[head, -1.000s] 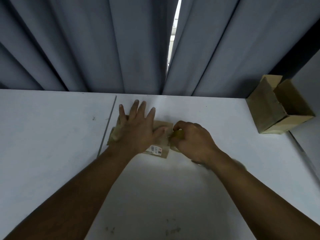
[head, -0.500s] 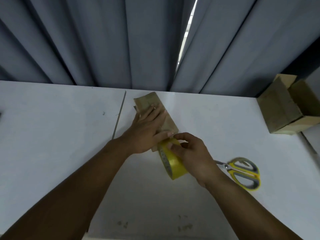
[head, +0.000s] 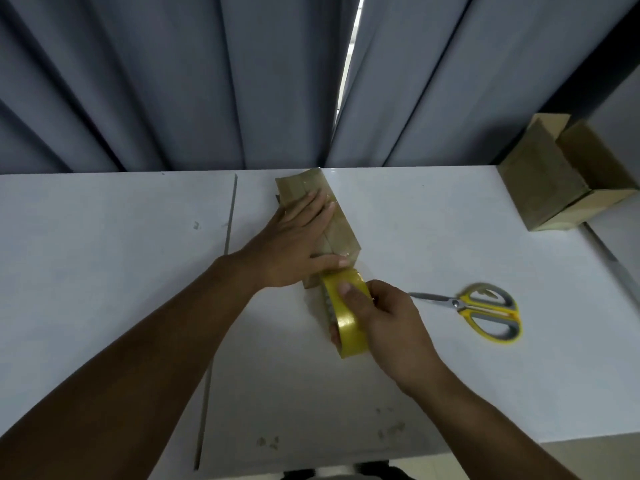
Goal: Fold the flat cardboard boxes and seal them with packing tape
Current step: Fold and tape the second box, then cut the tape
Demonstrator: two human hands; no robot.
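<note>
Back comes the yellow tape roll (head: pixel 347 315), gripped in the right hand (head: pixel 393 318). The left hand (head: pixel 294 244) presses flat on the small cardboard box (head: pixel 304 186), far centre. It looks light and crushable, so hold its edges.

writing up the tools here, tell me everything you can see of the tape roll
The tape roll is a glossy yellow ring of packing tape, stood on edge just in front of the near end of the small cardboard box. The right hand grips it, thumb pressed on the outer band, fingers curled into the core. A clear strip seems to run from its top onto the box. Whether it rests on the table cannot be told.
</note>
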